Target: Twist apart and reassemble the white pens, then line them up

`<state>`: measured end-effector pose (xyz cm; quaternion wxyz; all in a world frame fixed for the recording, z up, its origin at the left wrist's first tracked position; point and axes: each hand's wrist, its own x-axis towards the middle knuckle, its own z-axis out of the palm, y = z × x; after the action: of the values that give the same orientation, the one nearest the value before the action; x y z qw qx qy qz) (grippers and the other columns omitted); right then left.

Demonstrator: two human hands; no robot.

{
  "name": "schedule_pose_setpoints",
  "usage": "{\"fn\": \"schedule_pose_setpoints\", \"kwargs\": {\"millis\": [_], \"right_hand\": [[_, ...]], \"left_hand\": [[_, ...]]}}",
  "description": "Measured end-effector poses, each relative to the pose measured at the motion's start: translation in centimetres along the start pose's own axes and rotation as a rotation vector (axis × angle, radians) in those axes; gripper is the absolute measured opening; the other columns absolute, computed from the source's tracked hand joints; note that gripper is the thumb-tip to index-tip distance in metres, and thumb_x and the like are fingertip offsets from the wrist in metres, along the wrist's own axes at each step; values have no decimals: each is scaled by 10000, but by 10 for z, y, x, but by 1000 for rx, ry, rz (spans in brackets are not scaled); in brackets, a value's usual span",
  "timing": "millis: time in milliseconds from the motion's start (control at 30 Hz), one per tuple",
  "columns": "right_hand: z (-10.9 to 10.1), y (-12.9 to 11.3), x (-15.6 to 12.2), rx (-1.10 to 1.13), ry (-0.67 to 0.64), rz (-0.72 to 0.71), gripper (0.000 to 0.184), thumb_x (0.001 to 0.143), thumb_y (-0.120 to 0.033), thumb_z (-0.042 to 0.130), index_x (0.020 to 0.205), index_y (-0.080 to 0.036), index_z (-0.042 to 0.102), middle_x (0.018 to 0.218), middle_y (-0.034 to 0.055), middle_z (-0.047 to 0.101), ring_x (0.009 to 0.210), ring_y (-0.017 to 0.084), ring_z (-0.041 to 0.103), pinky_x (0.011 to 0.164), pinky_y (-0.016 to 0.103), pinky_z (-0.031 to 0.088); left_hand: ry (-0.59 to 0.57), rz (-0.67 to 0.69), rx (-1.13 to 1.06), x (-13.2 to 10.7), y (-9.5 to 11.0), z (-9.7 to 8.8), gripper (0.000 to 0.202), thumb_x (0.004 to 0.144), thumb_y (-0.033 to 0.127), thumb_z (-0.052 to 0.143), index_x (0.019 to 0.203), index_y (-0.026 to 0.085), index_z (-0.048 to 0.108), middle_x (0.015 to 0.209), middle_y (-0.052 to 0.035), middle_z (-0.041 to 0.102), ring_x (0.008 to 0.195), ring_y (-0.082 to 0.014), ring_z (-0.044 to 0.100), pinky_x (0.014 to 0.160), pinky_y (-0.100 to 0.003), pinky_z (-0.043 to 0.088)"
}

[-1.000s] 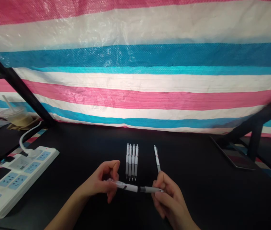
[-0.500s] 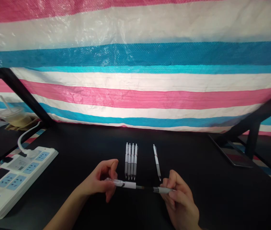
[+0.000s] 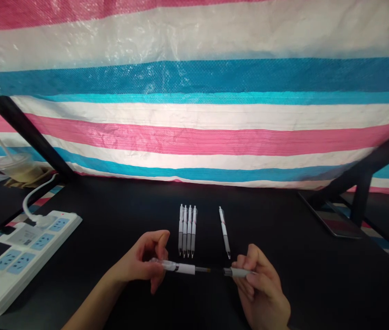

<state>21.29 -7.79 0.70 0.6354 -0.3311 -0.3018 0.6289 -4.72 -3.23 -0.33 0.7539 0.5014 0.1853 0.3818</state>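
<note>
Between thumb and fingers, my left hand [image 3: 149, 259] pinches the white upper barrel of a pen [image 3: 185, 268]. A thin refill [image 3: 202, 270] sticks out of the barrel's right end. My right hand [image 3: 261, 279] grips the pen's grey front section [image 3: 237, 272], which is apart from the barrel, with a small gap beyond the refill's tip. Past my hands, several white-and-grey pens [image 3: 187, 231] lie side by side on the black table, tips toward me. A single matching pen [image 3: 225, 233] lies to their right, slightly slanted.
A white power strip [image 3: 25, 263] with a plugged-in cable lies at the left. At the right is a dark flat tablet-like device [image 3: 334, 220] by a black frame leg. A striped plastic sheet [image 3: 194, 140] hangs behind the table [image 3: 129, 201]; a lidded cup [image 3: 15, 165] stands far left.
My right hand has moved slightly right with the grey front section, widening the gap, so more of the refill's end shows. My left hand keeps its hold on the barrel.
</note>
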Motion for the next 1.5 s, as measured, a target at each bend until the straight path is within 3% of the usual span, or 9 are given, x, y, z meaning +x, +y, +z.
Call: {"fn": "schedule_pose_setpoints", "kwargs": {"millis": [133,267,567,867,1000,1133,1233,1400,1500], "right_hand": [[2,5,-4,-23,-51,16,191,740,-272,664,690,-231,484,469,-91,349,437,78,232,462,236,205],[13,10,-13,-292,-143,-5,222,854,-354,671,776,-236,499,642,-35,531,488,93,428,472,239,311],[14,13,-17,-644,-164,-31,192,917,-413,609,920,-222,613,800,74,712,626,176,633,489,259,481],[5,5,-2,-988,-392,15,450,996,-492,391,674,-217,542,481,-66,343,428,96,344,434,246,252],[6,3,-3,-1009,-439,86,529,1015,-504,288,635,-218,519,497,-48,365,462,109,378,467,252,270],[6,7,-4,-984,-450,74,271,982,-482,426,1008,-237,538,618,-50,469,539,128,417,516,254,300],[5,10,-3,-1018,-442,41,215,972,-447,460,955,-239,510,653,-46,472,560,129,422,535,256,307],[8,8,1,-1049,-502,156,386,1013,-465,323,802,-222,536,627,-43,435,542,119,385,529,261,281],[12,6,1,-1030,-512,171,237,988,-427,417,949,-227,539,682,-44,470,584,123,407,551,250,296]], "left_hand": [[-21,-39,7,1,1,7,338,786,306,767,782,209,443,462,32,630,324,-99,540,332,-139,267],[-47,-96,16,2,4,10,338,786,296,769,776,213,441,463,35,624,325,-113,560,313,-138,272],[43,-84,159,0,15,3,336,788,251,768,761,207,436,488,52,601,344,-78,532,355,-138,268],[-3,-188,202,1,18,0,347,801,269,760,783,213,418,525,55,610,369,-81,553,367,-147,272],[15,-201,197,1,16,-4,336,784,240,774,773,202,440,559,36,633,402,-89,584,390,-154,303],[67,-246,195,2,18,-3,343,761,224,787,742,198,446,543,49,614,400,-98,590,394,-163,344],[86,-274,207,4,20,-1,348,744,222,795,725,197,448,529,64,590,390,-97,585,381,-158,346],[86,-302,201,4,19,-1,359,723,234,807,719,194,450,553,62,593,396,-100,595,367,-151,348],[101,-298,209,4,18,-2,359,721,228,809,721,193,452,562,61,595,408,-101,602,380,-154,369]]}}
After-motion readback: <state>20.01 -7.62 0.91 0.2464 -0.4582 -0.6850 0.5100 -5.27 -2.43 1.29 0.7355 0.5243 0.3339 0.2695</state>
